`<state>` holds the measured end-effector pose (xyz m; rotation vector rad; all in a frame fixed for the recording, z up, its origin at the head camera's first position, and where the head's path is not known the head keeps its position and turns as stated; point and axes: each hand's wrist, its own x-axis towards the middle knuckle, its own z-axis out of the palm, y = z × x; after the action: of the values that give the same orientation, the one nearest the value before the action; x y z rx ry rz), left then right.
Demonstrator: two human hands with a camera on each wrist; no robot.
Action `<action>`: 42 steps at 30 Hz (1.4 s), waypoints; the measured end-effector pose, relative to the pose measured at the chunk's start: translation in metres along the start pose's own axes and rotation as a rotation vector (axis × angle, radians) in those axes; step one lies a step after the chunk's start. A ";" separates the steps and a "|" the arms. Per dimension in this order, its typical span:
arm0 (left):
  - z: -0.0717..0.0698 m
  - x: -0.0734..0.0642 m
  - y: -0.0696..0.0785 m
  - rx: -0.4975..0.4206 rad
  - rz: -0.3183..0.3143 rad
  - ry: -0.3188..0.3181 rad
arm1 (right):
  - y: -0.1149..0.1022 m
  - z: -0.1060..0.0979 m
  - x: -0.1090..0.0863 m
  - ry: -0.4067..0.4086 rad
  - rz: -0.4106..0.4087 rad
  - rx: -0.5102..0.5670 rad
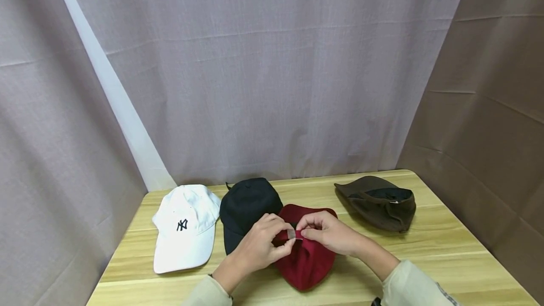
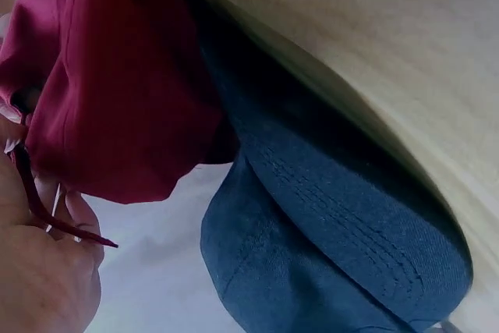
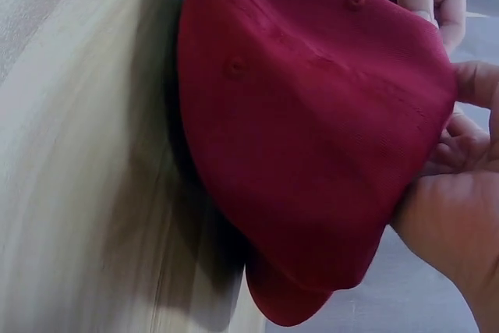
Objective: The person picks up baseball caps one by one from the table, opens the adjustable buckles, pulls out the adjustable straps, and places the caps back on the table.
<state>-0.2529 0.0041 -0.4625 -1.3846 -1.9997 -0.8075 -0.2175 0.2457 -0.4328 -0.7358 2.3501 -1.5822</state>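
Note:
A dark red cap is held between both hands at the middle front of the table, its back adjustment strap between the fingers. My left hand pinches this strap beside a small metal buckle; in the left wrist view the strap's loose end sticks out past the fingers. From the other side, my right hand pinches the cap's back edge close to the buckle. In the right wrist view the red crown faces the camera, with the right thumb on its edge.
Left of the red cap lies a black cap, partly behind the left hand. A white cap with a dark logo sits farther left. A brown cap rests on its side at the back right of the wooden table. Curtains hang behind.

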 end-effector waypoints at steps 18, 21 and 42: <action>0.005 -0.005 0.000 0.011 0.000 0.003 | -0.002 0.010 0.001 0.004 -0.027 -0.027; 0.006 -0.006 0.000 -0.006 0.004 0.009 | -0.003 0.010 0.000 0.004 -0.023 -0.024; 0.008 -0.006 -0.001 -0.036 0.012 0.035 | 0.000 0.004 0.003 -0.011 0.026 0.005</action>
<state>-0.2528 0.0060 -0.4721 -1.3915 -1.9572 -0.8610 -0.2181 0.2413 -0.4335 -0.7076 2.3373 -1.5692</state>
